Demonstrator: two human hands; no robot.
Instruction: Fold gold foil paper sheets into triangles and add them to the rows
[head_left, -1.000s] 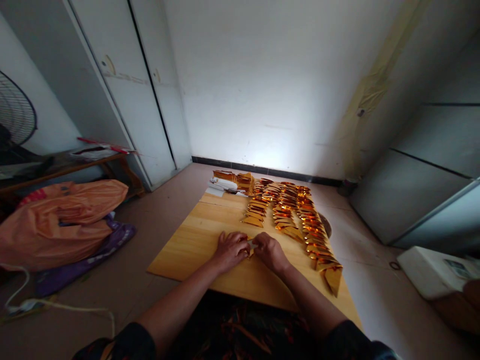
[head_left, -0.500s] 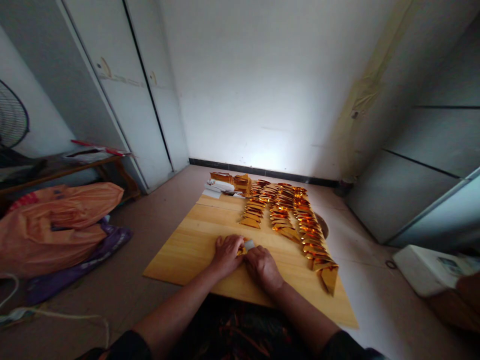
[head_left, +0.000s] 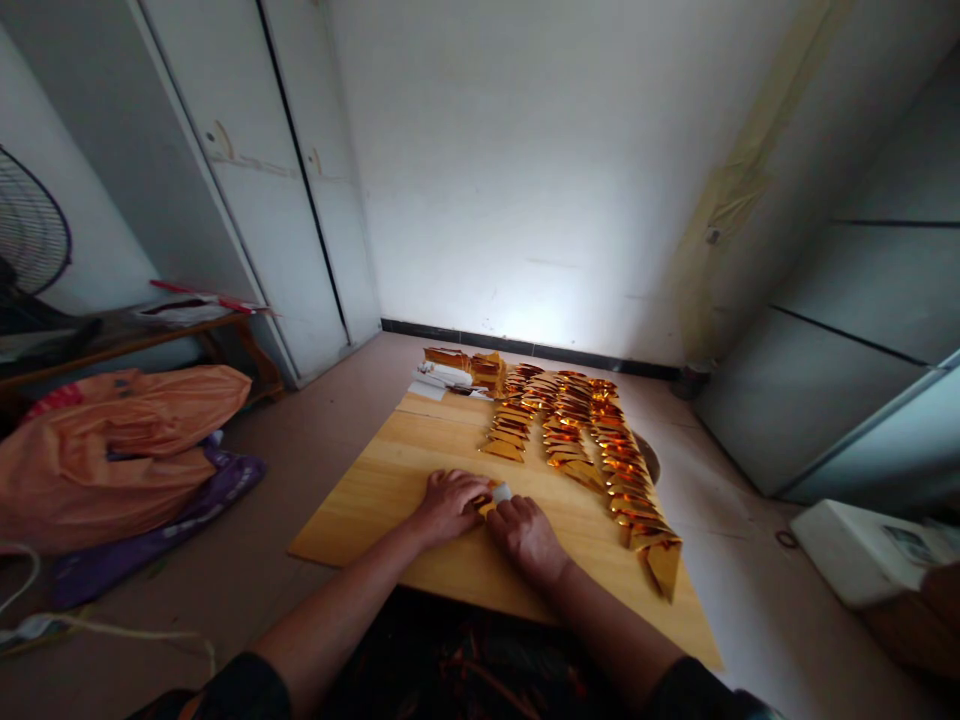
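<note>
At the frame's lower centre, fingers of the left hand (head_left: 452,503) and right hand (head_left: 527,537) pinch a small gold paper (head_left: 501,493) (a pale patch showing) over the tabletop (head_left: 382,465); uneven pressure could crease it crookedly or tear it.

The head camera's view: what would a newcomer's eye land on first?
Probably the rows of shiny gold folded pieces, glinting on the far and right parts of the wooden board. Next, the left hand and right hand, meeting at a small gold-and-white piece nearer the wearer. Then the crumpled orange bag, left of the board.
</note>
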